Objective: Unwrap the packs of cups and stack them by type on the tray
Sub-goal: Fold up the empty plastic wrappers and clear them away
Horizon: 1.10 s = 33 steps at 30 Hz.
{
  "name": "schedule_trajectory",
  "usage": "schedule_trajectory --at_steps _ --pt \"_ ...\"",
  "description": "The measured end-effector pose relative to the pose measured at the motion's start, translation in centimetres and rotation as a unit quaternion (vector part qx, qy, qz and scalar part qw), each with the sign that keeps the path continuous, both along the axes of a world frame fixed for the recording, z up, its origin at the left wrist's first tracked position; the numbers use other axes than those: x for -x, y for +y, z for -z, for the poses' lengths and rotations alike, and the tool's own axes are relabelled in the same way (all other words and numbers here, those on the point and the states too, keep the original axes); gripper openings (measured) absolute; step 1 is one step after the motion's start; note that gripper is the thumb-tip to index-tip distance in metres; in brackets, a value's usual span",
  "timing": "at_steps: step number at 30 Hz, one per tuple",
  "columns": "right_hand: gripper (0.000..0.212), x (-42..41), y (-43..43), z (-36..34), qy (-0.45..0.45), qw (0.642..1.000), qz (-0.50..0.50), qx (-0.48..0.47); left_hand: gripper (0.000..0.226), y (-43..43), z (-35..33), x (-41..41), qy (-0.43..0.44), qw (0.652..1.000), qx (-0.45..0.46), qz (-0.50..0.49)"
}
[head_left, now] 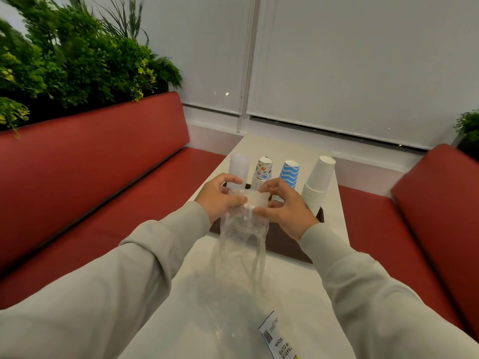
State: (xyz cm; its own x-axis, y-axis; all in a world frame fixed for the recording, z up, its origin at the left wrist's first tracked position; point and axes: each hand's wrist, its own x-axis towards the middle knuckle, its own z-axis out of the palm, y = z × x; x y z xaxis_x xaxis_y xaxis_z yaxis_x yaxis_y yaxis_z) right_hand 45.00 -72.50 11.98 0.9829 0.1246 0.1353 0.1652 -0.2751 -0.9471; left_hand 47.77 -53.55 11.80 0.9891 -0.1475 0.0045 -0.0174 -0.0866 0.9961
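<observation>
- Your left hand (220,197) and right hand (283,204) meet ahead of you, arms outstretched, fingers curled, both pinching the bunched top of a clear plastic wrapper (241,244).
- The wrapper hangs down to the white table (293,286), before the dark tray (282,242).
- On the tray stand four upside-down stacks: clear cups (239,167), patterned cups (263,172), blue wavy cups (289,174), white cups (320,180).

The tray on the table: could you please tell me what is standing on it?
On the tray stand upturned cups: a clear stack, a patterned stack, a blue-wave stack and a white stack. The left hand and right hand, gripping the plastic wrapper, hide three stacks' bases.
</observation>
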Motion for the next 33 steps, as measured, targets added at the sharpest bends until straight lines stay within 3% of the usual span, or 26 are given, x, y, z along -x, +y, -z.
schedule_trajectory --at_steps 6,13,21,26,33 --pt "0.037 -0.2 -0.2 0.7 0.014 0.999 0.010 0.029 0.017 -0.1 -0.2 -0.4 0.017 0.999 0.000 0.041" --pt "0.037 -0.8 -0.9 0.6 0.013 0.999 0.041 0.024 0.049 0.1 -0.4 -0.8 0.002 0.991 -0.086 0.104" --pt "0.038 -0.9 -1.2 0.6 -0.003 0.998 0.029 0.063 0.016 0.3 0.1 -1.4 -0.043 0.986 -0.136 0.088" --pt "0.027 -1.4 -1.5 0.9 0.003 0.996 0.030 0.087 0.019 0.4 0.2 -1.8 -0.041 0.983 -0.157 0.088" --pt "0.026 -1.8 -2.0 0.7 0.052 0.998 0.012 -0.035 0.016 0.1 -0.4 -1.4 -0.039 0.991 -0.086 0.093"
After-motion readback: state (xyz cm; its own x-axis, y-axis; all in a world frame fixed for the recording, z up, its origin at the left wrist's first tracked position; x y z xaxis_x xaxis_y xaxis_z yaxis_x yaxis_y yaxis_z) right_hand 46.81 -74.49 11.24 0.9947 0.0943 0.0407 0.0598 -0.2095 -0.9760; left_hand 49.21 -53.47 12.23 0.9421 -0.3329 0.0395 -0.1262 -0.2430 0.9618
